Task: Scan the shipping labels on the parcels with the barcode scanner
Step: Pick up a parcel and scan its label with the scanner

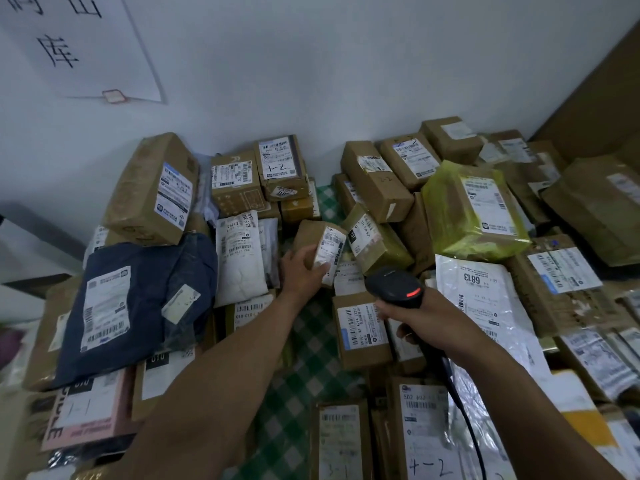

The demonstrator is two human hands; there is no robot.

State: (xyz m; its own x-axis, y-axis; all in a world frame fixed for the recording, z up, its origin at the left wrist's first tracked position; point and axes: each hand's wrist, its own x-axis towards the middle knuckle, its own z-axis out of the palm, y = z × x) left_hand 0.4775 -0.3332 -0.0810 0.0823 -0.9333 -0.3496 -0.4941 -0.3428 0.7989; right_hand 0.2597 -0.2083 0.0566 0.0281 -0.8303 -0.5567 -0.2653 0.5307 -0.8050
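scanner [394, 284] in right hand [420, 318], nose toward small box [320, 249] in left hand [301, 271].

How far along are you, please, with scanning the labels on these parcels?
Done: unclear; a few parcels, such as the box marked 1-2, carry handwritten codes, which may mean they were processed. In hand: the left hand holds a small brown box while the right hand aims the scanner toward it. Left: probably much of the pile, like the yellow parcel.
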